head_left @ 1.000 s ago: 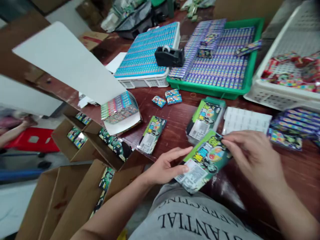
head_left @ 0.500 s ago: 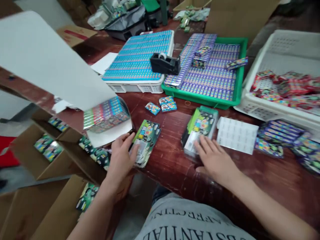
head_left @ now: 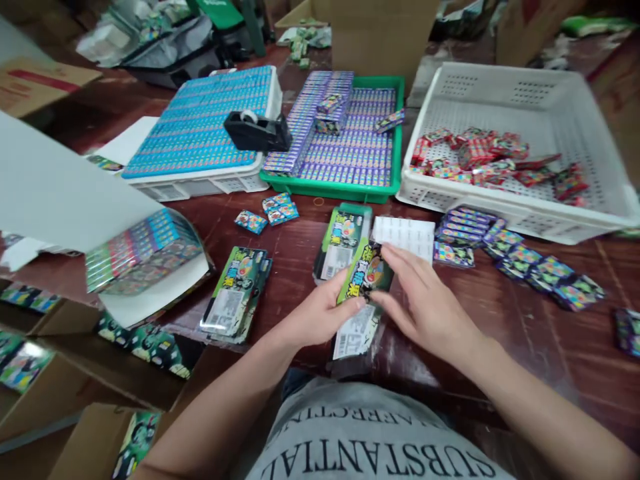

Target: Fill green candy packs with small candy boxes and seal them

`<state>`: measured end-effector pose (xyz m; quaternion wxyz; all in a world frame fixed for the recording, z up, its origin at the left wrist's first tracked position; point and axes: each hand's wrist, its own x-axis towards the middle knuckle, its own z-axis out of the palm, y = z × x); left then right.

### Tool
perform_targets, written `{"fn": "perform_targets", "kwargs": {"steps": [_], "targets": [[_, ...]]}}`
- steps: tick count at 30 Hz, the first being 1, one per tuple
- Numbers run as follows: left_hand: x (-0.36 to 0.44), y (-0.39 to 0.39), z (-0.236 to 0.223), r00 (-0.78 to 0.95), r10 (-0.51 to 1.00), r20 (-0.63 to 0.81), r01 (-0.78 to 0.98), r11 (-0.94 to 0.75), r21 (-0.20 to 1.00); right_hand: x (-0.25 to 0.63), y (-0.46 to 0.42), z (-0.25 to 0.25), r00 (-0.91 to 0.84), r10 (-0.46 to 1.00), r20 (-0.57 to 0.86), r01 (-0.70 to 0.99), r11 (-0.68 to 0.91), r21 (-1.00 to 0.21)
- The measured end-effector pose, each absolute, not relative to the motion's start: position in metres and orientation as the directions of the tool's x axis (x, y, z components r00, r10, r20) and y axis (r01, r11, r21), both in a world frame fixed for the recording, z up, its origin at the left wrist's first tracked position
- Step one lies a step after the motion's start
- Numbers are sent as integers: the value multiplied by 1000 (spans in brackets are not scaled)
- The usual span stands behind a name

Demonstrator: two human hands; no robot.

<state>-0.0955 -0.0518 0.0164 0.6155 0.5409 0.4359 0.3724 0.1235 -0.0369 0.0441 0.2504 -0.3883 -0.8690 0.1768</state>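
Observation:
In front of my body I hold a green-and-black printed pack (head_left: 369,273) with a white label panel, tilted above the table. My left hand (head_left: 320,313) grips its left side, thumb on the face. My right hand (head_left: 425,303) has its fingers along the right edge and its thumb on the front. Just behind it lies a similar pack in clear plastic (head_left: 340,240), partly covered by the held one. To the left rests a small pile of like packs (head_left: 235,293). A white sheet with rows of pale squares (head_left: 404,235) lies beyond my right fingers.
Behind stand a white crate of blue packets (head_left: 200,127) bearing a black tape dispenser (head_left: 257,132), a green tray (head_left: 397,147) of purple packets, and a white crate (head_left: 520,217) with red packets. Purple packets (head_left: 540,270) lie at right. Cartons (head_left: 65,340) stand lower left.
My left hand has left the pile on the left and moved right. Both hands now hold a green-and-black pack, lifted and tilted. The view has swung to the right.

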Motion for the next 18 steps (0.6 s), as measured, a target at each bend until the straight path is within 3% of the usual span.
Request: {"fn": "perform_targets", "kwargs": {"steps": [3, 6, 8, 10, 13, 15, 18], "targets": [[-86, -54, 27, 462, 886, -35, 145, -36, 989, 135, -15, 49, -451, 840, 300, 674, 541, -503], [-82, -57, 32, 516, 855, -60, 172, -35, 984, 150, -7, 60, -510, 838, 194, 676, 530, -512], [-80, -60, 32, 560, 821, -116, 145, 40, 989, 163, -6, 70, -611, 788, 83, 651, 559, -514], [-77, -62, 31, 625, 755, -201, 87, 188, 978, 175, -6, 81, -761, 648, -26, 542, 613, -574], [-72, -62, 30, 657, 687, -312, 19, 398, 917, 188, -5, 88, -884, 464, -48, 372, 638, -674], [-68, -60, 30, 574, 747, -335, -24, 424, 905, 191, -8, 84, -821, 571, 32, 403, 617, -676], [-63, -59, 27, 331, 903, -273, -117, 326, 938, 178, -21, 61, -447, 875, 188, 478, 411, -776]]}}
